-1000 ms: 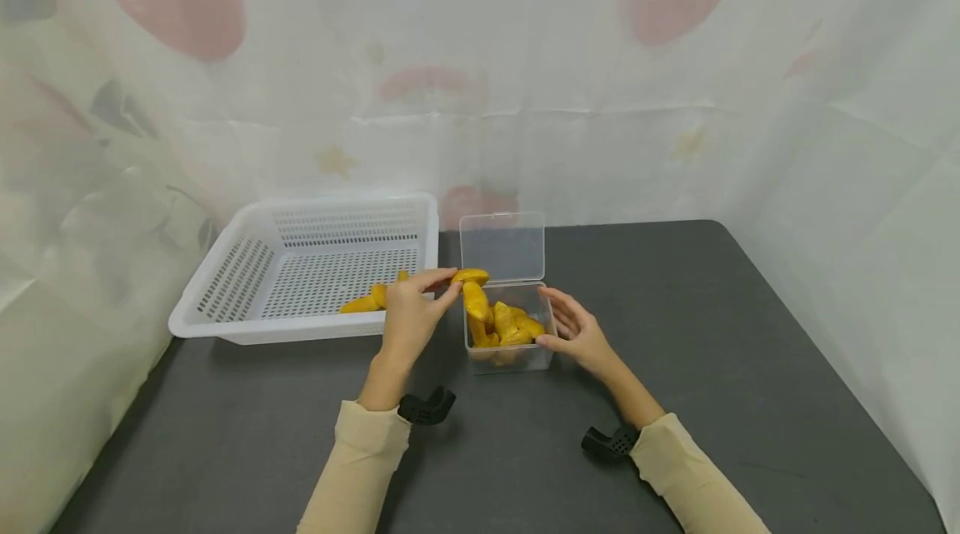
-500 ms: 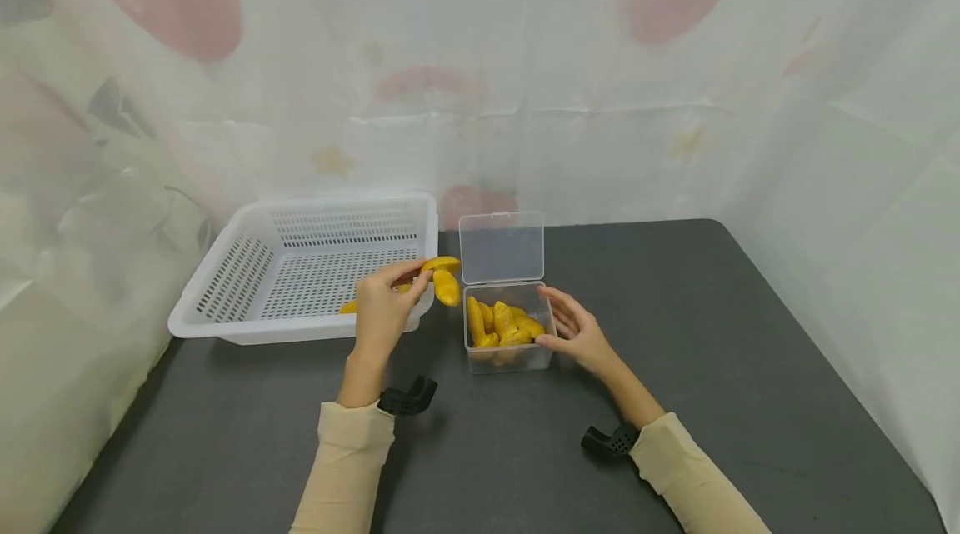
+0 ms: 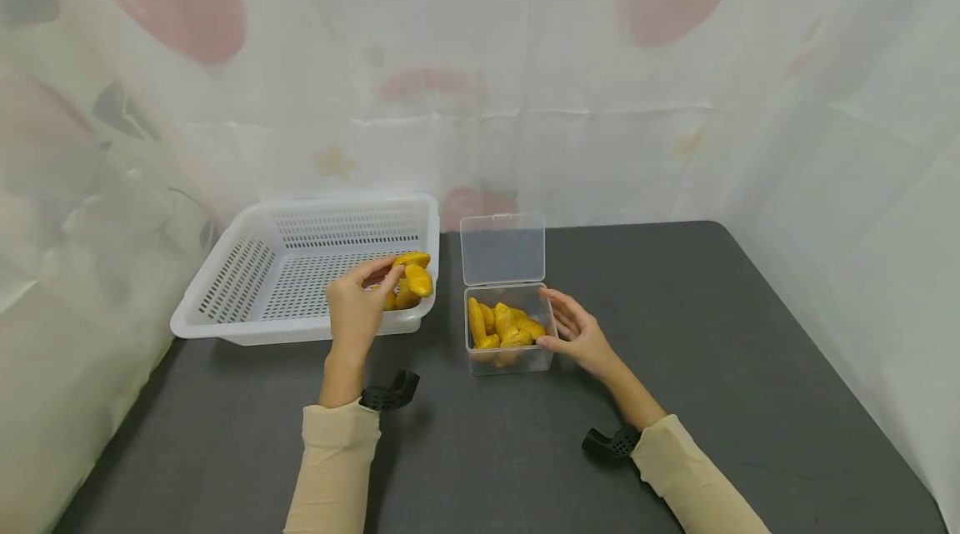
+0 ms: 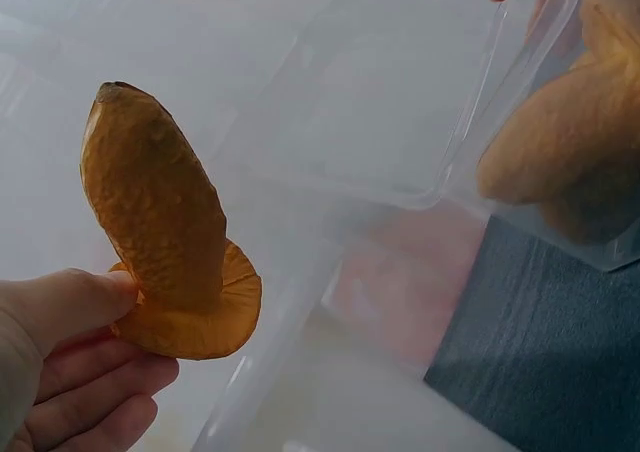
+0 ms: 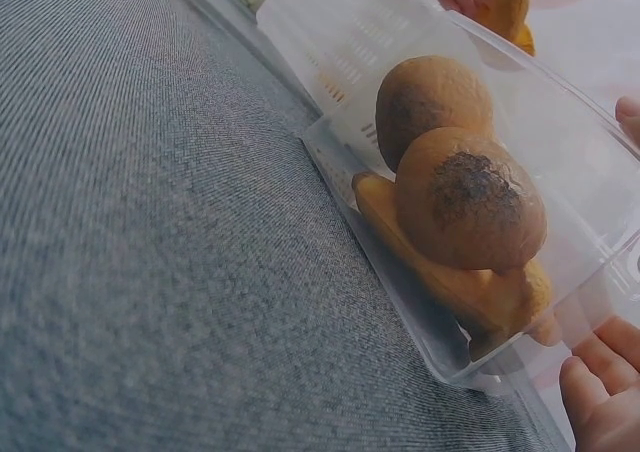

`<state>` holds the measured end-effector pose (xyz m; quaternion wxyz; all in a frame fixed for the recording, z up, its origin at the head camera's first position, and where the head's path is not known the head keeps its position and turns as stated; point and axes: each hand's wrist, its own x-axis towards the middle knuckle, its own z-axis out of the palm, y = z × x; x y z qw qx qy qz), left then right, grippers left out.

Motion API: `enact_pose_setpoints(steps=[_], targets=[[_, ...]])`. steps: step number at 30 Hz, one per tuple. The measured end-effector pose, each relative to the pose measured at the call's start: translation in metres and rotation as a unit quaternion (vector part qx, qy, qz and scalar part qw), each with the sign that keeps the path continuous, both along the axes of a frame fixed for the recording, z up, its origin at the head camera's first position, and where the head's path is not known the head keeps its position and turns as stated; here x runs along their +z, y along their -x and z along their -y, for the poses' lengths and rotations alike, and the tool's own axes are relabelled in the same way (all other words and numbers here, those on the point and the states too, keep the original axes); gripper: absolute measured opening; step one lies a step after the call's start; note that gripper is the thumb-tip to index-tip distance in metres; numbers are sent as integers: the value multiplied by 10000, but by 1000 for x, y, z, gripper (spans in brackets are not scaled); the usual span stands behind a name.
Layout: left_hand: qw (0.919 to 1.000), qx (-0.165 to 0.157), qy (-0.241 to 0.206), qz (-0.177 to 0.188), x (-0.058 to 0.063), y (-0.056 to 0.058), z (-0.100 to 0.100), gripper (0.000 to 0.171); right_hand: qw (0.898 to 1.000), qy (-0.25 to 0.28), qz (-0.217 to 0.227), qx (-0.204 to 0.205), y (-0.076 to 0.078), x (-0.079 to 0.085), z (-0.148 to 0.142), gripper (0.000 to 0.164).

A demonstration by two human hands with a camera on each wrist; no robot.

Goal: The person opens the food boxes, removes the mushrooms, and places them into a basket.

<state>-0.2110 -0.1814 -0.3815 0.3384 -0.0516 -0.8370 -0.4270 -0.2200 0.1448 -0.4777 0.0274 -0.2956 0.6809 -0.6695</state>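
Observation:
In the head view my left hand (image 3: 352, 309) pinches a yellow mushroom (image 3: 418, 280) above the right end of a white slotted basket (image 3: 300, 331). The left wrist view shows that mushroom (image 4: 160, 202) stem up, with the thumb and fingers at its cap. More yellow mushroom pieces (image 3: 390, 301) lie in the basket, partly hidden by the left hand. My right hand (image 3: 581, 334) holds the right side of a clear plastic box (image 3: 534, 363), thumb at the front corner and fingers farther back. Several yellow mushrooms (image 3: 505, 321) lie inside; two brown-patched caps (image 5: 470, 197) press against its wall.
The box's hinged clear lid (image 3: 502, 251) stands raised at its back. Both containers sit on a dark grey table (image 3: 675, 334). A pale printed curtain (image 3: 585, 159) hangs behind the table and along its sides.
My left hand has carried the mushroom leftward, from over the clear box to over the basket. The right hand and the box have stayed put.

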Motion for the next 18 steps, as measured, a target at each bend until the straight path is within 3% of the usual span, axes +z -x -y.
enact_pose_setpoints(steps=[18], targets=[[9950, 945, -62, 330, -8, 2, 31, 24, 9999, -46, 88, -16, -1, 2, 0, 78]])
